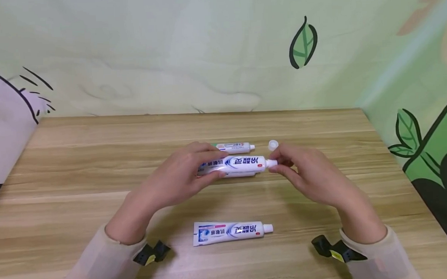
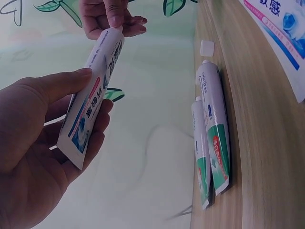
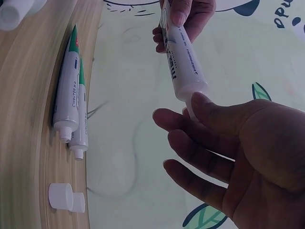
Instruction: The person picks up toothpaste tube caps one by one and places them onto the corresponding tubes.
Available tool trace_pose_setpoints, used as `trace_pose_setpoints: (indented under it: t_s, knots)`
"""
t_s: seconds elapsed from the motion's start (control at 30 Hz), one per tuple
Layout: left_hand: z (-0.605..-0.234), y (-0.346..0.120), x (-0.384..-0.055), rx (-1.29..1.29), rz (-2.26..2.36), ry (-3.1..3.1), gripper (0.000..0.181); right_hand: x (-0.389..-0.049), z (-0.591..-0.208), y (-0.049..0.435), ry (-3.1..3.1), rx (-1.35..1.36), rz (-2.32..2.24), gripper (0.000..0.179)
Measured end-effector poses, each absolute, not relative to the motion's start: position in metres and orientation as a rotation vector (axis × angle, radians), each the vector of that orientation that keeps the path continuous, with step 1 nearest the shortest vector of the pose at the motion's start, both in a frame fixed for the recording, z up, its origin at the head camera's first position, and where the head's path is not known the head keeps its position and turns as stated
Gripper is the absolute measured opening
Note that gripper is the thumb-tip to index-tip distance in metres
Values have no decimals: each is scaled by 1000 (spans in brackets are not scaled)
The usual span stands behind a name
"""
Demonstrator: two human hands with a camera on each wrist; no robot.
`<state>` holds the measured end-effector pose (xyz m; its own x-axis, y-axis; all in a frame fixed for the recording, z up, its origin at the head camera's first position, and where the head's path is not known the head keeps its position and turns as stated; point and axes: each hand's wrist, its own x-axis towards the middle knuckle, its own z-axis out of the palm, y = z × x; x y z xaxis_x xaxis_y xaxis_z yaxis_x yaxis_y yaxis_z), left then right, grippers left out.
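Note:
My left hand [image 1: 172, 176] grips a white and blue toothpaste tube [image 1: 243, 164], thumb on one side and fingers on the other. At the tube's right end, my right hand [image 1: 318, 172] pinches the white cap [image 1: 271, 163] between thumb and forefinger. In the right wrist view the other fingers spread loosely, and the thumb hides most of the cap. The tube is held above the wooden table, tilted in both wrist views. Behind it lie two white and green toothpaste tubes, a larger one [image 2: 217, 124] and a slimmer one [image 2: 200, 148], both with bare nozzles.
A second white and blue toothpaste tube [image 1: 230, 232], capped, lies nearer the front of the table [image 1: 95, 163]. Two loose white caps, a larger one [image 3: 61, 196] and a smaller one [image 3: 79, 202], stand near the bare nozzles. A printed cloth backdrop [image 1: 158, 54] rises along the table's far edge.

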<state>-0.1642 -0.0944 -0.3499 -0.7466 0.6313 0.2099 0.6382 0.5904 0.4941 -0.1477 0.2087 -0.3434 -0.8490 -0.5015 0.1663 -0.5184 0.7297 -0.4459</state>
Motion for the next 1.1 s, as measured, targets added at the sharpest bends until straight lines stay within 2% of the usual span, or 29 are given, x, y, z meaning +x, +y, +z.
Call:
trace_pose_setpoints:
  t_s: [0.53, 0.9, 1.1]
  knots:
    - [-354, -95, -167, -1123, -917, -2755, 40, -148, -345, 208, -2877, 835, 850, 20]
    - [-353, -95, -167, -1109, -917, -2759, 40, -149, -344, 205, -2900, 811, 767, 8]
    - [-353, -95, -167, -1126, -913, -2747, 40, -148, -343, 205, -2952, 799, 743, 13]
